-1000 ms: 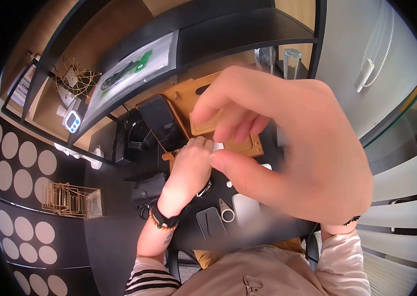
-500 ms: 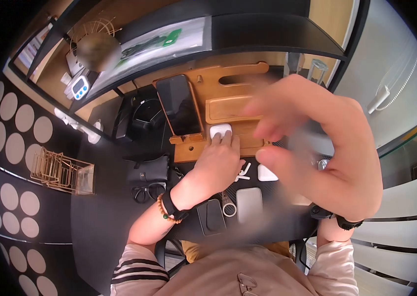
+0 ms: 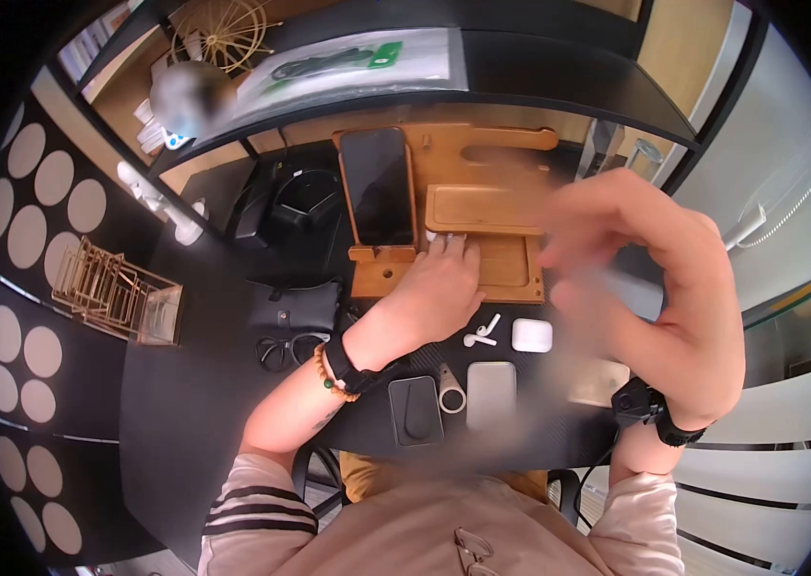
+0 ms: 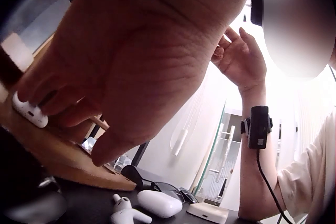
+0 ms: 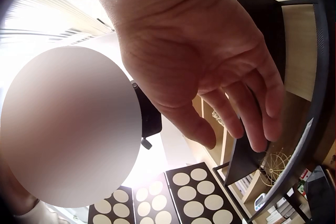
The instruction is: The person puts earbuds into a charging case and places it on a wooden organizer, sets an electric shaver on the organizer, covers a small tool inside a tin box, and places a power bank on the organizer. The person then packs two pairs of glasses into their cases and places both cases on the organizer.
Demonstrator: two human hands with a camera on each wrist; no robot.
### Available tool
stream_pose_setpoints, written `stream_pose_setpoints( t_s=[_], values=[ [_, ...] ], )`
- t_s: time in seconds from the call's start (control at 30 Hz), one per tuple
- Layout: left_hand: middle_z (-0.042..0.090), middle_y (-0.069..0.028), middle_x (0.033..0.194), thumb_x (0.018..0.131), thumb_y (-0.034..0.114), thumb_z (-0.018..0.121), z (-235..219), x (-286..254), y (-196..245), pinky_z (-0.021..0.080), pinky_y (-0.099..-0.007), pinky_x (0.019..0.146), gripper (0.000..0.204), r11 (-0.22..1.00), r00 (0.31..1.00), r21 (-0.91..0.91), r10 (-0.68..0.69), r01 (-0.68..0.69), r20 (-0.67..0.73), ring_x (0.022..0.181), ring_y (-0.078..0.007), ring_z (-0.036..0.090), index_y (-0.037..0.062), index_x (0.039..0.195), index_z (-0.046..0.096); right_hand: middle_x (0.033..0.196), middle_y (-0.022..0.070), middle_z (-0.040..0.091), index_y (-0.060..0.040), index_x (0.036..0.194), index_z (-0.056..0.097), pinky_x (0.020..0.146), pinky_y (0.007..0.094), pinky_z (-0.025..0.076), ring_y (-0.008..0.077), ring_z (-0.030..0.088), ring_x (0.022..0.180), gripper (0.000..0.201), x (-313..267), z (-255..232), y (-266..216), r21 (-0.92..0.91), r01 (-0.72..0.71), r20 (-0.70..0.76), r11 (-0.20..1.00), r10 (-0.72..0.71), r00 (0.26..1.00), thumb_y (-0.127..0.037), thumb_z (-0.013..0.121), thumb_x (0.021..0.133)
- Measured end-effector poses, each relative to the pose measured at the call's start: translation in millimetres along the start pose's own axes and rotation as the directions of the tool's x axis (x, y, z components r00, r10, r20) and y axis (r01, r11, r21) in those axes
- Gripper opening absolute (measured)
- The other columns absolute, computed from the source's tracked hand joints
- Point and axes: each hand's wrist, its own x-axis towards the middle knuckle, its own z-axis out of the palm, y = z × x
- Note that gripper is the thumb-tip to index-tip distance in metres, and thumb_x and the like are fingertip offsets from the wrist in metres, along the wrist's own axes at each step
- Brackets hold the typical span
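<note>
My left hand (image 3: 434,293) reaches onto the wooden stand (image 3: 386,278), fingers extended. Its fingertips rest on a small white case (image 4: 30,111) at the stand's left side in the left wrist view; from the head view the hand mostly hides this case. A phone (image 3: 377,187) leans upright on the stand just beyond that hand. Raised close to the head camera, my right hand (image 3: 660,288) is loosely curved and empty. The right wrist view shows this hand (image 5: 194,61) with palm visible and fingers loosely extended, touching nothing.
White earbuds (image 3: 482,332), another white case (image 3: 531,335), a grey slab (image 3: 491,394) and a dark slab (image 3: 416,410) lie on the desk. Glasses (image 3: 292,351) and a black pouch (image 3: 293,306) are left. A shelf (image 3: 559,86) overhangs the stand.
The head view has shifted, showing more of the desk. My left hand has moved the white case farther back on the stand. My right hand stays raised and empty.
</note>
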Motion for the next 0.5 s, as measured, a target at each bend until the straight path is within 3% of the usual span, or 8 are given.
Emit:
stream_pose_setpoints(
  t_s=[0.1, 0.13, 0.17, 0.23, 0.27, 0.3, 0.37, 0.5],
  values=[
    [0.056, -0.0296, 0.129, 0.089, 0.012, 0.065, -6.6, -9.2, 11.4, 0.048, -0.0493, 0.100, 0.039, 0.984, 0.993, 0.148, 0.108, -0.100, -0.049, 0.125, -0.0431, 0.054, -0.0114, 0.120, 0.059, 0.087, 0.0093, 0.071, 0.0051, 0.111, 0.068, 0.078, 0.0286, 0.050, 0.0183, 0.069, 0.083, 0.040, -0.8, 0.3, -5.2, -0.015, -0.020, 0.003, 1.000, 0.020, 1.000, 0.004, 0.065, 0.072],
    [0.057, -0.0242, 0.129, 0.096, 0.018, 0.063, -31.3, -11.0, 27.5, 0.043, -0.0491, 0.107, 0.046, 0.995, 0.983, 0.071, 0.061, -0.074, 0.172, 0.125, -0.0411, 0.053, -0.0056, 0.134, 0.054, 0.088, 0.0101, 0.071, 0.0050, 0.113, 0.068, 0.079, 0.0289, 0.049, 0.0187, 0.070, 0.085, 0.041, -0.9, 0.3, -7.6, -0.051, -0.038, -0.004, 0.998, 0.038, 0.999, 0.003, 0.065, 0.072],
    [0.060, -0.0222, 0.125, 0.094, 0.014, 0.062, -41.2, -14.7, 36.7, 0.044, -0.0488, 0.104, 0.038, 0.988, 0.971, 0.030, 0.141, -0.149, 0.192, 0.121, -0.0389, 0.055, -0.0053, 0.127, 0.059, 0.088, 0.0101, 0.071, 0.0050, 0.113, 0.068, 0.079, 0.0289, 0.049, 0.0187, 0.070, 0.085, 0.041, -0.9, 0.2, -9.2, -0.038, -0.019, 0.021, 0.999, 0.020, 1.000, 0.003, 0.065, 0.072],
    [0.067, -0.0203, 0.108, 0.089, 0.007, 0.060, -52.3, -23.2, 51.6, 0.051, -0.0471, 0.092, 0.022, 0.906, 0.943, -0.272, 0.330, -0.325, -0.028, 0.104, -0.0387, 0.064, -0.0062, 0.107, 0.063, 0.092, 0.0118, 0.072, 0.0056, 0.117, 0.067, 0.081, 0.0295, 0.047, 0.0200, 0.069, 0.088, 0.046, -1.7, 1.2, -14.5, -0.099, -0.030, 0.070, 0.995, 0.037, 0.997, 0.000, 0.066, 0.071],
    [0.068, -0.0214, 0.101, 0.087, 0.004, 0.061, -77.7, -24.2, 64.4, 0.052, -0.0483, 0.085, 0.014, 0.844, 0.936, -0.439, 0.351, -0.309, 0.015, 0.098, -0.0393, 0.066, -0.0065, 0.097, 0.061, 0.098, 0.0140, 0.072, 0.0063, 0.118, 0.067, 0.083, 0.0318, 0.049, 0.0223, 0.069, 0.090, 0.049, -2.8, 4.1, -18.8, -0.099, -0.069, 0.102, 0.993, 0.079, 0.992, -0.005, 0.069, 0.071],
    [0.067, -0.0202, 0.095, 0.085, 0.003, 0.060, -82.9, -26.0, 71.0, 0.052, -0.0478, 0.078, 0.012, 0.852, 0.918, -0.382, 0.395, -0.357, 0.024, 0.094, -0.0391, 0.066, -0.0055, 0.093, 0.059, 0.098, 0.0140, 0.072, 0.0063, 0.118, 0.067, 0.083, 0.0318, 0.049, 0.0223, 0.069, 0.090, 0.049, -1.2, 6.8, -18.5, -0.093, -0.056, 0.122, 0.994, 0.067, 0.990, -0.005, 0.069, 0.071],
    [0.068, -0.0163, 0.092, 0.086, 0.006, 0.060, -85.4, -33.6, 75.3, 0.053, -0.0428, 0.073, 0.011, 0.756, 0.885, -0.460, 0.414, -0.465, -0.215, 0.089, -0.0363, 0.067, -0.0022, 0.093, 0.062, 0.105, 0.0167, 0.071, 0.0073, 0.117, 0.067, 0.087, 0.0343, 0.050, 0.0264, 0.069, 0.094, 0.054, -0.1, 13.5, -15.2, -0.096, 0.098, 0.276, 0.991, -0.068, 0.959, -0.011, 0.074, 0.067],
    [0.070, -0.0119, 0.092, 0.086, 0.009, 0.062, -105.3, -59.1, 62.6, 0.053, -0.0382, 0.072, 0.010, 0.629, 0.902, -0.667, 0.401, -0.398, -0.160, 0.088, -0.0321, 0.067, 0.0023, 0.093, 0.066, 0.111, 0.0161, 0.070, 0.0034, 0.120, 0.068, 0.087, 0.0386, 0.052, 0.0306, 0.069, 0.096, 0.064, 4.0, 57.8, -20.1, -0.186, 0.275, 0.415, 0.943, -0.179, 0.892, -0.016, 0.079, 0.060]
  ],
)
